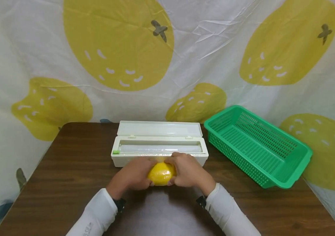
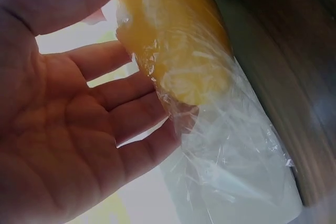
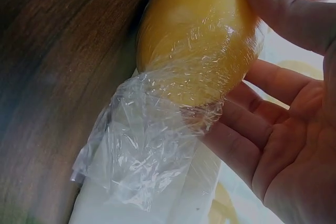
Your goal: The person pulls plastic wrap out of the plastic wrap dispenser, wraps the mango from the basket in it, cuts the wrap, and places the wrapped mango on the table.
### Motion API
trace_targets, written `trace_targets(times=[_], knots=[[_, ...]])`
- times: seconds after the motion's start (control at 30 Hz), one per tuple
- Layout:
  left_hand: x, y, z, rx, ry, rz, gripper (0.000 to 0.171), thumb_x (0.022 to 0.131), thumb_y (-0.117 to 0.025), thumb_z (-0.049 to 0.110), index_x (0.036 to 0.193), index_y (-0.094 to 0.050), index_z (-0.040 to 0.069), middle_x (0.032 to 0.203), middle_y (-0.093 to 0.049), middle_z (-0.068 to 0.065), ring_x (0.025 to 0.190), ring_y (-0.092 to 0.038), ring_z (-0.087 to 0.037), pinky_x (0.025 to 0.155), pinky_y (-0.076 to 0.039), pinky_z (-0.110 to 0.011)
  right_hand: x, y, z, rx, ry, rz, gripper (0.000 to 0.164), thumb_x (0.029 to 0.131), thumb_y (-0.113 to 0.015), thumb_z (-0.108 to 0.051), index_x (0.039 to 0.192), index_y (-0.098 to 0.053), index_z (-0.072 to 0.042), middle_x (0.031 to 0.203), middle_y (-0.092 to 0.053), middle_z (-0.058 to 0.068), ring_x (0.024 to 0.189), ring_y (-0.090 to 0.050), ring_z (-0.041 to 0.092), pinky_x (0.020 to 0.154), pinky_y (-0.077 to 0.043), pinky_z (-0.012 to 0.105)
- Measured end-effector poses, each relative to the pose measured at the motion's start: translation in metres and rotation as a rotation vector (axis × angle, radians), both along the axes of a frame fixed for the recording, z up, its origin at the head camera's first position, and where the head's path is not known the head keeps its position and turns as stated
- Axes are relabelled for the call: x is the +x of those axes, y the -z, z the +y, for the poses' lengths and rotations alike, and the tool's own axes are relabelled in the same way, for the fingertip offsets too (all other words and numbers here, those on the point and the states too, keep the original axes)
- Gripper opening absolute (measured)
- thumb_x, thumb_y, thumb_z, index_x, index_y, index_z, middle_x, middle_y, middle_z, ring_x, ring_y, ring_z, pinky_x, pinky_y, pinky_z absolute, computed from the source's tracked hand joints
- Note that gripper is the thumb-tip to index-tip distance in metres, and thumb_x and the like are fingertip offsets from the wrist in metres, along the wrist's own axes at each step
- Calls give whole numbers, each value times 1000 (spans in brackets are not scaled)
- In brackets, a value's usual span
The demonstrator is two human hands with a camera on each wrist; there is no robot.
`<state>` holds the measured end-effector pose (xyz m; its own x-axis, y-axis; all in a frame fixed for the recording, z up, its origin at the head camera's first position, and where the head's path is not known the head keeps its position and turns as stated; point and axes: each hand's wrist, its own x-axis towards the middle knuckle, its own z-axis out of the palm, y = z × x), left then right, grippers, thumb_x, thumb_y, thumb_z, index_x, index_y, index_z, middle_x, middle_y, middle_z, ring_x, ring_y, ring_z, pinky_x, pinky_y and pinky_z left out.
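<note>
Film already wraps yellow fruit, loose ends apparently not yet tucked; left hand and right hand, part-curled, pinch it in front of lid-up white wrap dispenser.

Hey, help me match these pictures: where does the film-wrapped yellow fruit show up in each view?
Head: yellow fruit just below centre, between left hand and right hand.
Left wrist: yellow fruit at top centre, cut off by the top edge.
Right wrist: yellow fruit at upper centre, reaching the top edge.
Shared landmark: the white box, at the bottom in both wrist views.
</note>
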<state>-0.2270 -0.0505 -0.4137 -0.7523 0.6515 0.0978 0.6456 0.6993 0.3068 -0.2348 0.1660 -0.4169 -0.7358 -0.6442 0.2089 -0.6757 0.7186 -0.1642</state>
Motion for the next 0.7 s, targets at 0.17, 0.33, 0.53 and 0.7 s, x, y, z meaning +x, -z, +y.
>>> trace_targets(times=[0.17, 0.33, 0.53, 0.7], knots=[[0, -4, -1, 40, 8, -38, 46, 68, -85, 19, 107, -64, 5, 86, -63, -2, 74, -52, -20, 73, -49, -42, 0, -2, 1, -20, -9, -30, 61, 58, -88, -32, 113, -73, -11, 87, -65, -1, 74, -54, 14, 64, -51, 35], [9, -6, 4, 23, -44, 20, 51, 64, -87, 25, 103, -63, 3, 84, -64, -4, 72, -52, -21, 69, -49, -42, 1, -2, 4, -21, -1, -58, 64, 56, -89, -32, 115, -73, -12, 91, -66, -1, 76, -55, 14, 68, -52, 35], [28, -11, 19, -163, -194, 186, 55, 64, -88, 38, 101, -67, 3, 91, -63, -13, 82, -55, -29, 69, -50, -49, 6, -6, 2, -21, 22, -86, 65, 56, -90, -27, 116, -73, -9, 96, -67, 1, 78, -56, 14, 71, -53, 36], [36, -7, 28, -260, -254, 310, 76, 52, -92, 50, 103, -66, 2, 93, -58, -15, 86, -54, -33, 70, -49, -49, 12, -11, 0, 11, 17, -58, 57, 58, -88, -22, 112, -73, -8, 96, -70, 2, 80, -58, 17, 73, -54, 38]])
